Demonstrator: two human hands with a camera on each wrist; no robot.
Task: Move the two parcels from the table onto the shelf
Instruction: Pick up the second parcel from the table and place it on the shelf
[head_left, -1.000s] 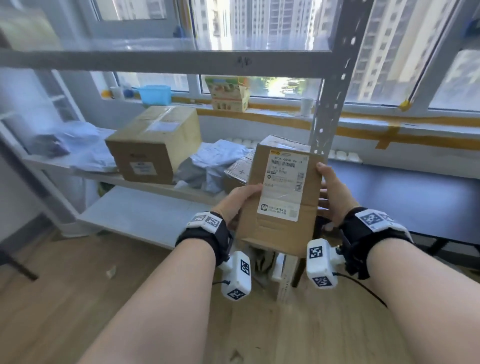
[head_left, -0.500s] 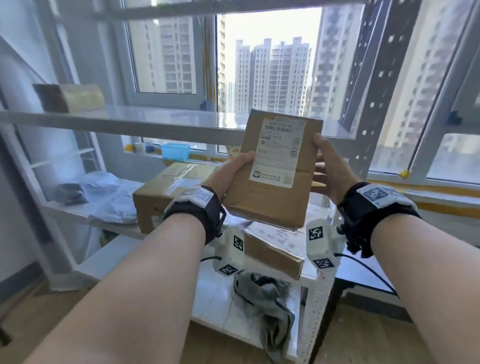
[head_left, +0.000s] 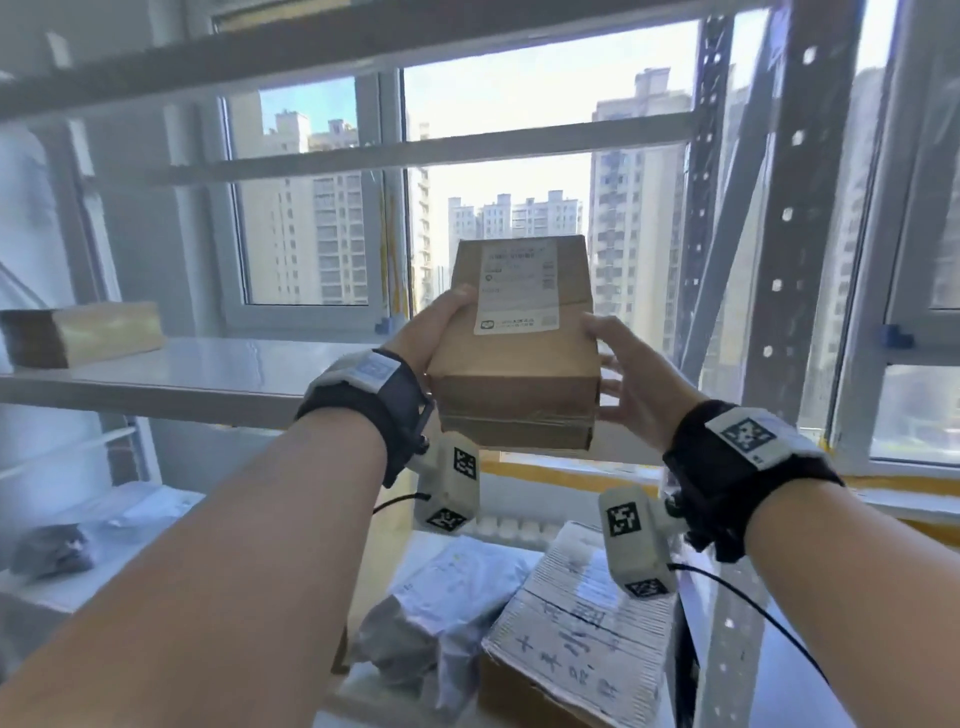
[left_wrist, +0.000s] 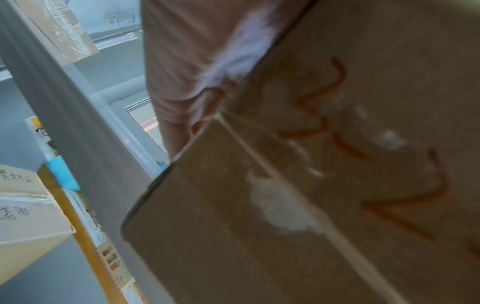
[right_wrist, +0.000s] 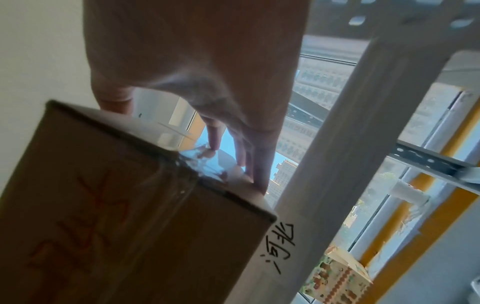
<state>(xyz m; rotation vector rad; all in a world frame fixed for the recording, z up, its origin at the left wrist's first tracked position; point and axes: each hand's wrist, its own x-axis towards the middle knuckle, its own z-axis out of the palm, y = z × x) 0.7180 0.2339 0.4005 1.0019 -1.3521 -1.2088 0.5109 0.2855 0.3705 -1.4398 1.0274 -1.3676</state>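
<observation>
A brown cardboard parcel (head_left: 514, 374) with a white shipping label is held up in front of the window, just above the level of a white shelf board (head_left: 197, 374). My left hand (head_left: 428, 338) grips its left side with the thumb on the labelled face. My right hand (head_left: 618, 374) grips its right side, thumb on top and fingers (right_wrist: 249, 156) laid along the side panel. In the left wrist view the parcel (left_wrist: 311, 185) fills the frame, red writing on its underside. The right wrist view shows the parcel (right_wrist: 116, 205) close to the shelf post (right_wrist: 337, 144).
A taped box (head_left: 83, 335) lies at the left end of the same shelf board. On the shelf below sit a grey mailer bag (head_left: 431, 629) and a handwritten carton (head_left: 576, 629). Perforated metal uprights (head_left: 779, 218) stand to the right, and the window is behind.
Both hands have lifted the parcel from the lower shelf level up to the higher shelf board and turned it flatter. The head view has tilted upward with it.
</observation>
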